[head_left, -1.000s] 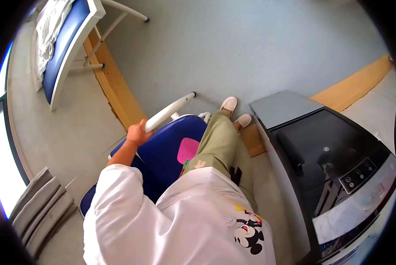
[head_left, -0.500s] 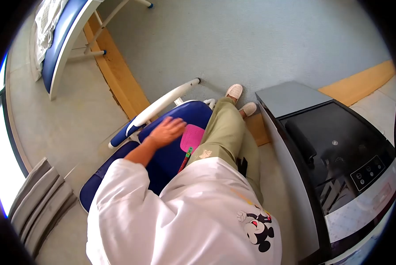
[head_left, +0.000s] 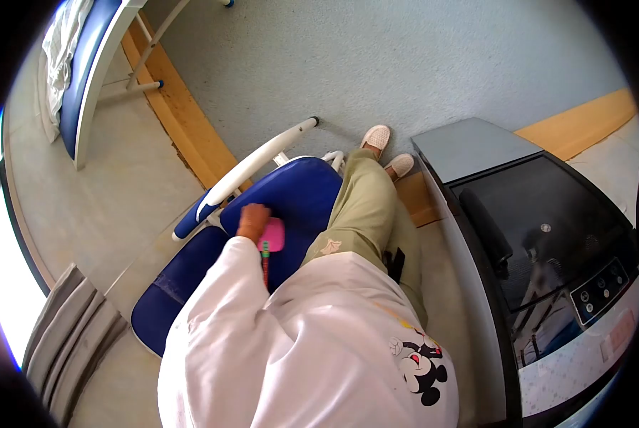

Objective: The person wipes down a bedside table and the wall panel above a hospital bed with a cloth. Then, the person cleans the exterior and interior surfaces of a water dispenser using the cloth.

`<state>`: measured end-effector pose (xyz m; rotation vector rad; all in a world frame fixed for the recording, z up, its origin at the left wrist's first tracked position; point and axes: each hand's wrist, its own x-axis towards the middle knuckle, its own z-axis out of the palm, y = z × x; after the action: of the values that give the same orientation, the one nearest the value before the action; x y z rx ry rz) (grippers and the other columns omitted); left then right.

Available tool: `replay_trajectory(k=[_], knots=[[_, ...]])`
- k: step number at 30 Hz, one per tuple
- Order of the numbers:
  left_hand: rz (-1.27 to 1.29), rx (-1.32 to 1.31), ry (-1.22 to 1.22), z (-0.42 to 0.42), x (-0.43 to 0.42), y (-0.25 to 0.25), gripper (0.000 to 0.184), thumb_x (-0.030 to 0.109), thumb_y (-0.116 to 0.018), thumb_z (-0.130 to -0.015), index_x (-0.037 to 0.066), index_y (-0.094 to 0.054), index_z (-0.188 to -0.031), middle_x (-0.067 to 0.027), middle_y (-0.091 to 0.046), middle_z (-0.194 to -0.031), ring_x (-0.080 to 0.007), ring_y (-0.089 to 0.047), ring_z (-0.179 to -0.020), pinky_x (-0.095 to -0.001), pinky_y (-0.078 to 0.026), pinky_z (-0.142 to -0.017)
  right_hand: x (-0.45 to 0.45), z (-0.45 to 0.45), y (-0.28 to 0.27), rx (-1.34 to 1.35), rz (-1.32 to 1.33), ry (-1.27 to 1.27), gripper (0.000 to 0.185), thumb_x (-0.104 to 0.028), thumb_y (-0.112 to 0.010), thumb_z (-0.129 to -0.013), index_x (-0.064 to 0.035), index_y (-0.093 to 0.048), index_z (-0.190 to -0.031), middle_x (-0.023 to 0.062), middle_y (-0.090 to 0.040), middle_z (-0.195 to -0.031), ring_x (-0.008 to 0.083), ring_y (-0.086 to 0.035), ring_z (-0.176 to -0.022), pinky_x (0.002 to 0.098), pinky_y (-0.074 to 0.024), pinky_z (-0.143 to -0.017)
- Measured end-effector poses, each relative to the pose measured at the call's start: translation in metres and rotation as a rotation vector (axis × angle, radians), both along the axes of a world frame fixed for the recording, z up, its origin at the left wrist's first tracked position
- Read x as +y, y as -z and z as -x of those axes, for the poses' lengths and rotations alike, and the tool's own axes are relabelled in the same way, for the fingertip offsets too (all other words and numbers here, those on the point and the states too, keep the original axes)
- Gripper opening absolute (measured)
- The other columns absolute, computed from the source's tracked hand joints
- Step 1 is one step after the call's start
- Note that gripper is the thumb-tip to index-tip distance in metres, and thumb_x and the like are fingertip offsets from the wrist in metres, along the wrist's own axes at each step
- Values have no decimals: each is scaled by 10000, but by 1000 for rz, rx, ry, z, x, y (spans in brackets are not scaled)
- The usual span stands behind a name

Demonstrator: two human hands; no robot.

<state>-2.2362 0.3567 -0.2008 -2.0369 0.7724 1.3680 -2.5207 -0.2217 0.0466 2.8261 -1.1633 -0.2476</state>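
My left hand [head_left: 253, 220] reaches down over a blue padded chair [head_left: 302, 189]. Its fingers curl, closed, at the left edge of a pink fly swatter [head_left: 272, 235]. The swatter's pink head shows beside the hand, and its thin green and red handle runs back toward my white sleeve. Just where the fingertips meet the swatter is hidden by the back of the hand. My right hand is out of view.
A white chair arm with a blue end [head_left: 255, 165] runs along the left. To the right stands a black-lidded appliance with a button panel [head_left: 599, 291]. Grey folded curtain [head_left: 70, 335] hangs lower left. Another blue chair [head_left: 84, 85] bears white cloth [head_left: 63, 53].
My left hand has come down and left, its spread fingers now curled. The fly swatter has shifted left across the seat, away from my leg.
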Motion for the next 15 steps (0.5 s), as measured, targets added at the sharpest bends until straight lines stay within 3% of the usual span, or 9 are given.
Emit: replay_trajectory(k=[3,5,7,9,10,11,13,14,15], knots=[[-289,-356,102,2,59,-38,233,151,-514,-822,98,-624,-1020,-82,-658,-848,-260,-648,-799,-378,-518,-643,1,0,6,-8,-12,1,392,-78,-471,-822,6,-462,-1204,182,-465,-1244,319,-452,-1089,368,-342,-956],[-221,75,-75,-16,66,-51,301,178,-512,-818,96,-582,-1099,-112,-612,-1010,-265,-598,-940,-408,-485,-777,2,0,9,-14,-22,0,391,-81,-469,-824,5,-462,-1205,181,-467,-1242,318,-455,-1086,367,-343,-955],[672,-88,420,-46,22,-107,365,210,-553,-781,64,-554,-1115,-135,-518,-1156,-271,-482,-1098,-430,-394,-913,4,0,11,-24,-31,3,389,-83,-468,-826,4,-462,-1205,180,-469,-1240,316,-457,-1082,365,-345,-953],[711,-367,104,-72,0,-120,433,244,-621,-712,50,-546,-1092,-146,-470,-1204,-280,-384,-1177,-437,-307,-989,5,-1,14,-35,-30,3,388,-86,-466,-828,3,-462,-1205,179,-472,-1239,315,-460,-1079,363,-347,-952],[666,-569,-107,-88,-18,-125,549,274,-680,-654,71,-521,-1139,-162,-432,-1244,-314,-390,-1165,-442,-332,-957,6,-2,13,-43,-18,3,387,-88,-465,-829,3,-462,-1206,178,-473,-1238,314,-461,-1078,362,-348,-951],[721,-716,-185,-94,-1,-101,553,328,-696,-649,91,-519,-1116,-185,-536,-1116,-333,-511,-1032,-434,-419,-842,7,-2,11,-48,-4,7,387,-89,-465,-830,3,-462,-1206,178,-474,-1237,313,-462,-1076,362,-349,-950],[382,-438,-502,-101,6,-91,496,377,-690,-665,84,-534,-1034,-183,-620,-887,-352,-598,-813,-441,-471,-688,8,-2,11,-61,17,16,385,-92,-463,-832,2,-462,-1206,177,-476,-1235,312,-465,-1073,360,-350,-949],[567,-520,-391,-98,18,-82,471,409,-682,-674,80,-533,-977,-160,-624,-712,-362,-604,-673,-449,-481,-607,9,-1,11,-65,29,17,385,-94,-462,-833,2,-462,-1206,176,-477,-1234,311,-466,-1072,359,-351,-948],[518,-520,-411,-99,18,-84,470,402,-685,-670,81,-536,-980,-167,-625,-735,-363,-605,-692,-449,-481,-620,9,-1,11,-72,41,21,384,-95,-461,-835,1,-462,-1206,176,-479,-1233,311,-467,-1070,358,-352,-947]])
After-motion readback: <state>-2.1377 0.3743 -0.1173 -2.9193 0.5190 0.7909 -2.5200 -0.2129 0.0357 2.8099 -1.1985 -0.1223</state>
